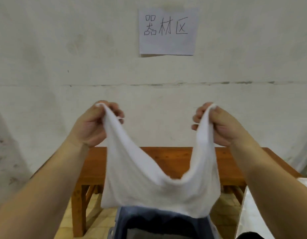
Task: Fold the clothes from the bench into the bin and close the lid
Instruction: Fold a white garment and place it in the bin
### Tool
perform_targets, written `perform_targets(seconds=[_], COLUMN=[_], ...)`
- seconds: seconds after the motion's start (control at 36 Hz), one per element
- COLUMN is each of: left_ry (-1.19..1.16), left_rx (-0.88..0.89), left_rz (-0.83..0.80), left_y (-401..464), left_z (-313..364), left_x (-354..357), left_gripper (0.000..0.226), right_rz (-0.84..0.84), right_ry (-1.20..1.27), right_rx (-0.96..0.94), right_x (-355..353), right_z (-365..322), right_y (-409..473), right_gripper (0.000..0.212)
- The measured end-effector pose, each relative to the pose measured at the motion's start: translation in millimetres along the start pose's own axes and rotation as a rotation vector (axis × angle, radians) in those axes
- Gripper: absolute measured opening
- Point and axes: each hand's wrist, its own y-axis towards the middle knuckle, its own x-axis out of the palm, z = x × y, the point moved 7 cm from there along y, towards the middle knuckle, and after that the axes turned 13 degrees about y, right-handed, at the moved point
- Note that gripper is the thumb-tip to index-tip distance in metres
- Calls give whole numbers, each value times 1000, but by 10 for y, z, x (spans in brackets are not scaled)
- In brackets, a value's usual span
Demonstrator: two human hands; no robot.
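Over bench [183, 157] & bin [122, 219]: both hands' fingers [114, 109] pinch white cloth [149, 178].

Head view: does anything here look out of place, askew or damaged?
Nothing stands out. Both hands, left hand and right hand, pinch the white garment, which sags between them above the open bin. The wooden bench stands level against the wall. The paper sign hangs about straight.

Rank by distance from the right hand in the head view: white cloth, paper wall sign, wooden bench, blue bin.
1. White cloth garment: in the right hand's grip.
2. Brown wooden bench: just below.
3. White paper wall sign and open blue plastic bin: too close to call.
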Motion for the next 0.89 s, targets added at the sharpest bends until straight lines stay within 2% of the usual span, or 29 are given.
perform_targets(seconds=[0.06,0.11,0.17,0.22,0.25,0.31,0.33,0.44,0.58,0.72,0.83,0.89], left_ry=[220,263,237,175,150,115,130,310,188,88,368,543], left_rx=[-16,-8,-22,-37,-43,-50,-64,-88,-311,-444,-443,-419], left_rz=[-6,-30,-20,-23,-31,2,32,102,50,-15,36,124], left_y=[87,148,180,190,179,128,97,25,18,2,8,-3], left_z=[-78,-186,-305,-389,-408,-420,-421,-475,-657,-732,-719,-681], left_x=[320,603,774,926,1005,1123,1165,1158,1104,1042,874,771], left_gripper=[31,40,45,60,57,27,21,50,80,66,78,67], right_rz=[44,82,80,50,46,86,108,158,112,34,84,109], right_ry=[-197,-307,-386,-388,-388,-394,-398,-417,-418,-493,-628,-693], right_rx=[-15,-53,-106,-123,-135,-153,-167,-193,-161,-64,-113,-135], right_x=[167,346,538,657,692,694,694,655,650,657,561,510], right_z=[108,224,294,365,386,421,417,406,423,429,385,393], right_y=[74,109,97,78,65,52,44,36,50,72,110,123], right_gripper=[32,5,21,29,27,17,14,10,18,18,31,26])
